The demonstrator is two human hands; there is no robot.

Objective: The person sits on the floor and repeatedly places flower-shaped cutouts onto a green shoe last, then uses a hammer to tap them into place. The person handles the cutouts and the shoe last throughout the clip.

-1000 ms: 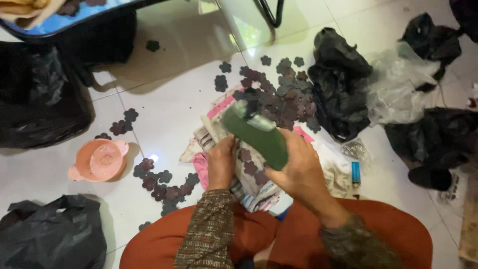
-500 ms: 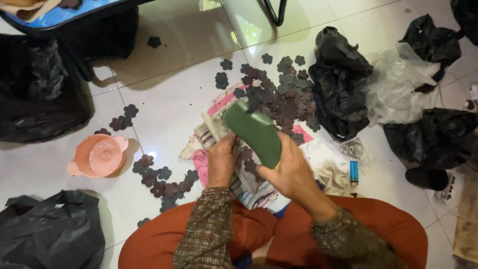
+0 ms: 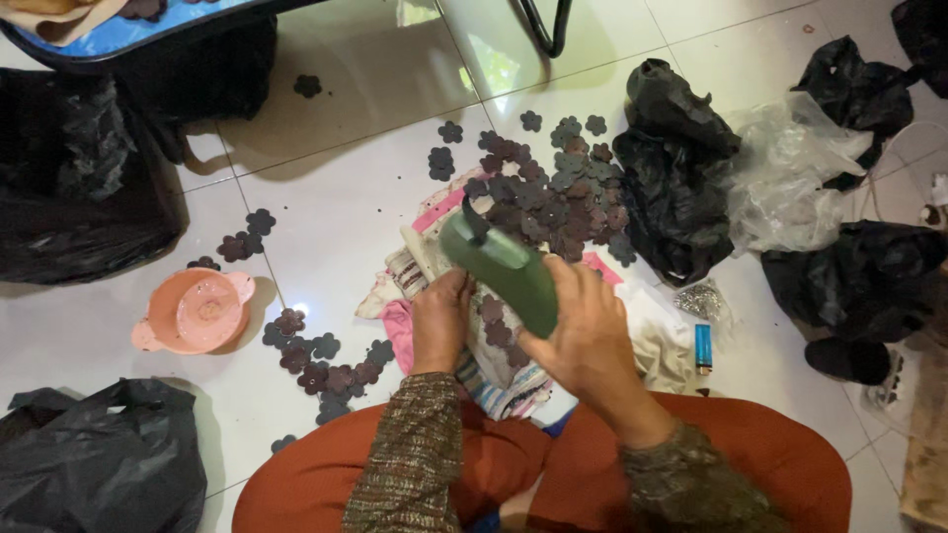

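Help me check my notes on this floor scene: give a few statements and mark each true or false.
1. The right hand holds a green tool. True.
2. The left hand holds the blue lighter. False: the lighter lies on the floor to the right, and the left hand rests on the cloth with flower-shaped pieces.
3. The pink bowl sits left of the hands. True.
4. The dark flower-shaped pieces are all packed inside bags. False: many lie loose on the tiles.
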